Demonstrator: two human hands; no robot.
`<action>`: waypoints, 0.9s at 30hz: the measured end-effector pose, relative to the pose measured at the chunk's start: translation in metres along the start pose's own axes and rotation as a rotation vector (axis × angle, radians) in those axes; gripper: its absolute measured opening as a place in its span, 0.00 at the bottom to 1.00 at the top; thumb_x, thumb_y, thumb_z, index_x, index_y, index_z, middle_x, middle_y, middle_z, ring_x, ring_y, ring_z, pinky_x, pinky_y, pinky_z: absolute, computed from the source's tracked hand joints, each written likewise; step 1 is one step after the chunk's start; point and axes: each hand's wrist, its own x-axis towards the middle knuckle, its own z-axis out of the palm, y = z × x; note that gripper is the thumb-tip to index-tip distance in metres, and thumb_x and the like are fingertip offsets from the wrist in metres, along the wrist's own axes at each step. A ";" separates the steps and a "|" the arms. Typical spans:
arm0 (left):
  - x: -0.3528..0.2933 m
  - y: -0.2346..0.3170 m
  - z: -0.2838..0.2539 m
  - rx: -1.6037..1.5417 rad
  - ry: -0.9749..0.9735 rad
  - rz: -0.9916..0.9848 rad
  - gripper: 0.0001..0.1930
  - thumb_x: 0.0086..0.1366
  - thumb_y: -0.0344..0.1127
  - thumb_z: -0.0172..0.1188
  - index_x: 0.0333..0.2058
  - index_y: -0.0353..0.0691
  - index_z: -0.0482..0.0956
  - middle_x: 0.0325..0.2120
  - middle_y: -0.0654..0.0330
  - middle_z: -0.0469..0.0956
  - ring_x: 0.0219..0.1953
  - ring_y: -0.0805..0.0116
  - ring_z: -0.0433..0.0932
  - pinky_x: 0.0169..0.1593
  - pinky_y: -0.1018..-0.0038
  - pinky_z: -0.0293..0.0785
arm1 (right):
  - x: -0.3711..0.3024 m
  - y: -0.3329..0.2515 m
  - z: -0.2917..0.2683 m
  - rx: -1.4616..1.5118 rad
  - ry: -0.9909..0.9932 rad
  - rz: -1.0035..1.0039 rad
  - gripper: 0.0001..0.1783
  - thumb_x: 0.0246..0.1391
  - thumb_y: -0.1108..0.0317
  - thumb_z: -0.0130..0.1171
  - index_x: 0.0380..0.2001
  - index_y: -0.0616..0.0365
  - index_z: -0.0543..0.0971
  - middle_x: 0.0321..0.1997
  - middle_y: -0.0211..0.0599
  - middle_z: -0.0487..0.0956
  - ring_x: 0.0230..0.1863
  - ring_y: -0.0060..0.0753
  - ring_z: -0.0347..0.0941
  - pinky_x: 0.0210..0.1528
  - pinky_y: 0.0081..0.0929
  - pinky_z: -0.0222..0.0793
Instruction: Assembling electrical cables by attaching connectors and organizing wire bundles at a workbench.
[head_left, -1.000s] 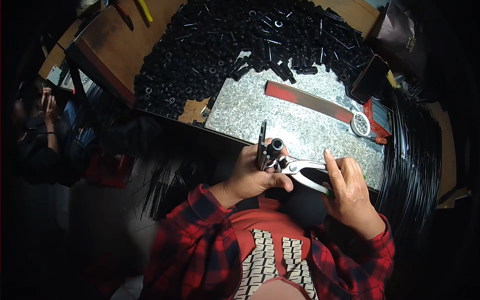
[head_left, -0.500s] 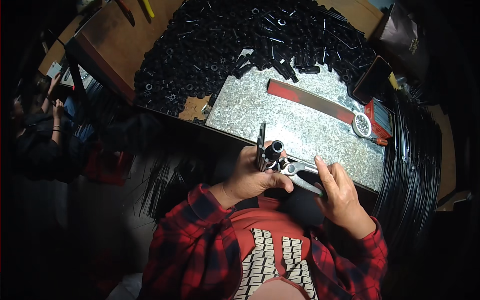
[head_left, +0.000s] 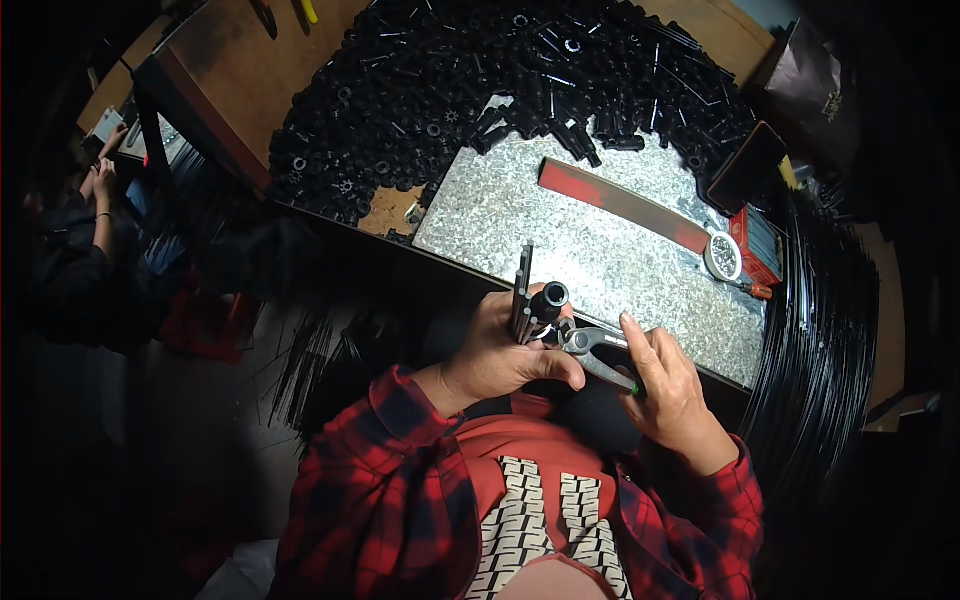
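My left hand (head_left: 485,352) is closed round a black tube (head_left: 555,294) whose round open end faces up. Beside the tube, in the same grip, a bunch of thin dark rods (head_left: 523,290) stands up. My right hand (head_left: 672,390) holds the handles of metal pincers (head_left: 590,343), with its index finger stretched out along them. The pincers' jaws meet the assembly just below the tube's end, next to my left thumb. What lies between the jaws is hidden.
Ahead is a speckled board (head_left: 480,225) bearing a red-brown flat bar (head_left: 620,204). A heap of black parts (head_left: 420,100) lies behind it. Right: a white cup (head_left: 723,256), a red box (head_left: 752,240), a dark phone-like slab (head_left: 748,168) and long black rods (head_left: 815,320). A co-worker's hand (head_left: 103,178) shows far left.
My right hand and the pincers' handles have shifted slightly left. My left hand keeps its hold on the tube and rods. The co-worker's hands have moved a little.
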 end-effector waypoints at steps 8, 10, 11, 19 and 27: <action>0.002 -0.006 0.003 0.009 0.061 0.142 0.23 0.40 0.39 0.79 0.29 0.38 0.73 0.20 0.72 0.67 0.23 0.83 0.63 0.27 0.81 0.62 | 0.005 0.004 0.008 -0.003 0.075 -0.044 0.46 0.32 0.79 0.68 0.60 0.64 0.63 0.27 0.42 0.66 0.24 0.41 0.67 0.25 0.34 0.64; 0.001 -0.005 0.002 0.003 0.042 0.045 0.30 0.39 0.51 0.77 0.34 0.37 0.75 0.26 0.68 0.73 0.29 0.81 0.70 0.31 0.82 0.66 | 0.006 0.007 0.012 0.017 0.101 -0.058 0.46 0.30 0.81 0.66 0.60 0.64 0.64 0.26 0.41 0.64 0.23 0.40 0.67 0.24 0.35 0.64; 0.001 -0.006 0.001 0.004 0.042 0.046 0.30 0.39 0.51 0.77 0.34 0.37 0.75 0.26 0.68 0.73 0.29 0.81 0.70 0.31 0.82 0.66 | 0.007 0.008 0.013 0.018 0.105 -0.064 0.46 0.30 0.81 0.65 0.60 0.64 0.64 0.25 0.40 0.64 0.23 0.40 0.67 0.24 0.35 0.64; 0.004 0.008 0.003 -0.172 0.063 -0.038 0.22 0.43 0.40 0.77 0.26 0.36 0.72 0.21 0.69 0.69 0.24 0.81 0.65 0.29 0.79 0.65 | 0.010 0.013 0.014 0.220 0.048 -0.080 0.43 0.32 0.81 0.67 0.59 0.65 0.65 0.30 0.44 0.71 0.26 0.43 0.71 0.28 0.34 0.68; 0.005 -0.017 -0.003 -0.043 0.109 0.128 0.29 0.48 0.46 0.72 0.41 0.32 0.70 0.15 0.74 0.64 0.19 0.86 0.62 0.25 0.86 0.56 | -0.014 0.048 0.000 0.225 0.431 0.260 0.18 0.53 0.80 0.52 0.49 0.65 0.70 0.29 0.40 0.74 0.27 0.33 0.71 0.32 0.27 0.68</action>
